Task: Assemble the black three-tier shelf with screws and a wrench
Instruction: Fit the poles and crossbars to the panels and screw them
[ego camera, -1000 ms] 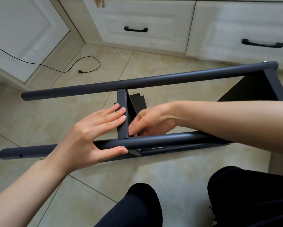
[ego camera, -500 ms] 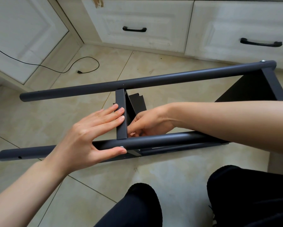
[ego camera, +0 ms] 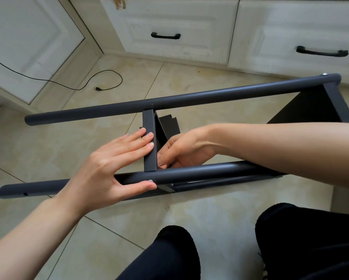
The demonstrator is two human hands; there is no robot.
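The half-built black metal shelf frame point(ego camera: 189, 98) lay on its side on the beige tiled floor point(ego camera: 220, 215). The left hand point(ego camera: 111, 170) braced it, straight fingers point(ego camera: 147, 136) on the flat middle crossbar point(ego camera: 149, 142), thumb by a silver screw point(ego camera: 150, 180) in the near round tube point(ego camera: 199, 171). The right hand point(ego camera: 181, 150) had its fingers curled behind the crossbar; on what, I could not tell. The screw could drop if the frame rolled. White cabinets point(ego camera: 169, 27) limited room beyond.

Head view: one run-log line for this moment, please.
left hand: braces middle shelf panel, thumb under near pole | right hand: fingers curled behind panel, object unclear | stage: fastening
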